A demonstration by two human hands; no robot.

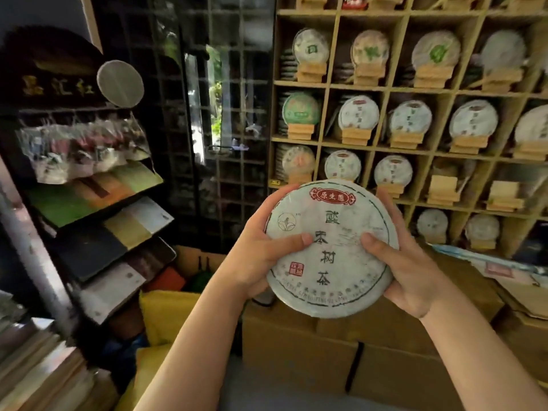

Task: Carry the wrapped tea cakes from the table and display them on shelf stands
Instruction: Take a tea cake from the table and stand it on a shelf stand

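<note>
In front of the shelf (pixel 326 114), I hold one cake (pixel 329 247) in both hands at chest height, above the cartons (pixel 296 336). My left hand (pixel 258 256) grips its left edge, thumb curled across the printed face, fingers wrapped behind. My right hand (pixel 415 274) grips the right edge likewise, thumb on the face, fingers behind the rim. The cake is a round disc, so it has no long axis; its printed face is turned toward me, tilted back, with the red label at top and the column of characters running down, leaning slightly right at the foot. The wrapper is pale and creased. The shelf is a grid of wooden compartments; most hold a wrapped cake upright on a stand. Two stands (pixel 444 191) in the third row, right of centre, carry none. To the left stands a dark rack (pixel 98 209) of slanted trays with boxes and packets. A yellow bag (pixel 166 315) lies below it. The rack side is blurred.
</note>
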